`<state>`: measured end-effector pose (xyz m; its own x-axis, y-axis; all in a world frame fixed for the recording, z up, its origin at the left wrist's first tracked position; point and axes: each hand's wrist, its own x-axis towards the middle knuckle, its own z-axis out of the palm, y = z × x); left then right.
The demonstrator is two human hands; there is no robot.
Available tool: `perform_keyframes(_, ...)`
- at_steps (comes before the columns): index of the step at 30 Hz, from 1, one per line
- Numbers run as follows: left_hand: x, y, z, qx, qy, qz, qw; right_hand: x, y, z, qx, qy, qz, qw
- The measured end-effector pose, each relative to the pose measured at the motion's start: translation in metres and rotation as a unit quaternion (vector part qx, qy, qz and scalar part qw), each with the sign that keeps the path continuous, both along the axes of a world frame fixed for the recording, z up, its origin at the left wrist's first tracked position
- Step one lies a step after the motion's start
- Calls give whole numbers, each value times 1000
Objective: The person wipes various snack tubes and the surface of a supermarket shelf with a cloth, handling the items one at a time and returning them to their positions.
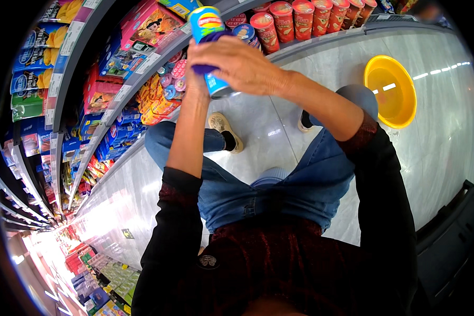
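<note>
A blue cylindrical snack can [205,21] with a colourful label is upright between my hands, in front of the shelf. A dark purple cloth [213,37] is wrapped round its middle. My left hand [195,66] grips the can from the left, partly hidden behind my right hand [237,63]. My right hand lies over the cloth, fingers curled round it and the can.
Shelves [158,63] of boxed and bagged snacks curve along the left and top, with red cylindrical tubs [279,26] at the top. A yellow basin [379,108] holding water sits on the grey tiled floor [437,147] at right. A dark object [447,242] stands at lower right.
</note>
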<state>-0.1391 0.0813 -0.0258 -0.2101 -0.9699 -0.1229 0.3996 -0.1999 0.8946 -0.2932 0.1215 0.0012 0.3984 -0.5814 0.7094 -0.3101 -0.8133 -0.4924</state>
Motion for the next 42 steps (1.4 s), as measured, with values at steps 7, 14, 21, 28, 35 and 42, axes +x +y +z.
perform_keyframes(7,-20,27,2,82,9,-5,997,-5,-24,-13,-15,9,-145,989)
perform_keyframes(14,-26,24,17,47,-12,-48,998,-24,-30,2,38,-128,-107,985)
perform_keyframes(21,4,9,20,18,28,18,999,6,-7,-4,14,-32,-8,999)
perform_keyframes(28,-37,37,19,96,30,-54,993,-36,-47,2,183,-227,-146,945)
perform_keyframes(35,6,-14,27,-4,6,50,999,-6,-9,6,-12,-48,36,998)
perform_keyframes(42,-24,27,16,78,40,-45,995,-18,-36,-4,-16,-11,-132,991)
